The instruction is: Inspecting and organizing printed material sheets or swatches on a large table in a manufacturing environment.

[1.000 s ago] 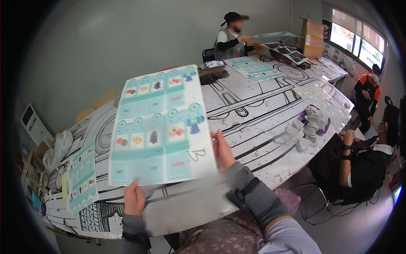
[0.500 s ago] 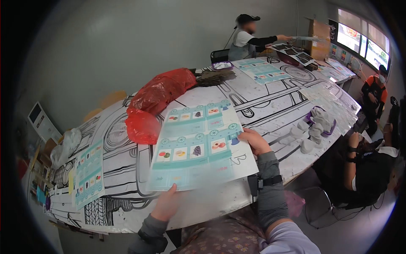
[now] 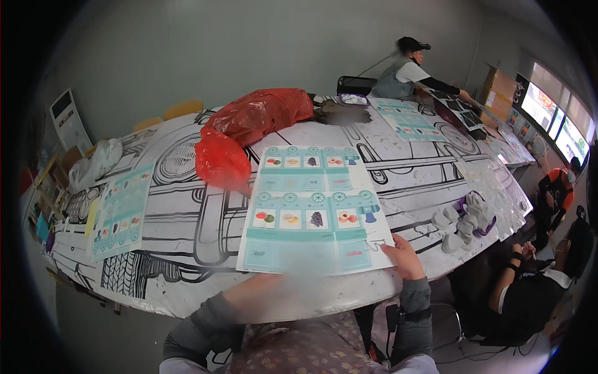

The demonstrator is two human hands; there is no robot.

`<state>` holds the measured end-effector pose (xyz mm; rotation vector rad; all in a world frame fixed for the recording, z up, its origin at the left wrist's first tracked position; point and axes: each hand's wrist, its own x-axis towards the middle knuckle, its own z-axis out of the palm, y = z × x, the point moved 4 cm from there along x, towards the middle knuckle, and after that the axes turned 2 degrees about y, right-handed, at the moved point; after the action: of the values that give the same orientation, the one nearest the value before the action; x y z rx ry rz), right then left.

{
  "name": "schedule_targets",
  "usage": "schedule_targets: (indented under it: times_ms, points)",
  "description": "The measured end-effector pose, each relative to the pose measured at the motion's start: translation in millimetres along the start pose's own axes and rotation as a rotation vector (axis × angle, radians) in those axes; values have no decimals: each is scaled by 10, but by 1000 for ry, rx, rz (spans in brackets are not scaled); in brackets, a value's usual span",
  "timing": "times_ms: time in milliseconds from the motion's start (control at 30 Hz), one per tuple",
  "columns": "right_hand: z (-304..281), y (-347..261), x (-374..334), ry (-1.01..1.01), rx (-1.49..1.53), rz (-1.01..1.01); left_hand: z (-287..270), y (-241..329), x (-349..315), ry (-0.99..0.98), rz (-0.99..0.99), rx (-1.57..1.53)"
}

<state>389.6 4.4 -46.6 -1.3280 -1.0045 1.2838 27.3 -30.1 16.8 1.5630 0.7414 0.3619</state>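
A large printed sheet [image 3: 299, 234] lies tilted in front of me, with teal wheeled carts and small fruit pictures in two rows. My right hand [image 3: 407, 259] grips its near right corner, the thumb on top and the other fingers underneath. At the sheet's near edge is my left hand [image 3: 258, 294], touching or just under it. A blurred patch smears that hand, and its fingers cannot be made out. Beyond the sheet's far left side sits a red plastic bag [image 3: 258, 118], bulging and crumpled.
Line drawings cover the white table [image 3: 430, 171]. Similar sheets lie at the left [image 3: 123, 215] and far right [image 3: 408, 118]. A purple basket [image 3: 492, 225] holds greyish-white pieces, several of them spilling out. Across the table a person [image 3: 408, 71] reaches right; another person [image 3: 529, 287] sits at the right.
The sheet has turned straighter toward me and shifted slightly right. My right hand has moved down and right with its corner; my left hand's thumb no longer shows on top.
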Motion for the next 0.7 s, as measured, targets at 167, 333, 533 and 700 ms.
schedule_targets:
  times_ms: [167,333,533,700]
  points:
    - [-233,-12,99,160,12,-82,58,244,-134,-100,54,177]
    - [-275,-90,249,165,-278,-90,-254,-204,-244,237,147,647]
    - [-396,-425,350,-75,-1105,22,-559,-442,-334,394,265,993]
    - [-187,-1192,296,-33,-1221,-154,-751,-456,-401,334,186,1171]
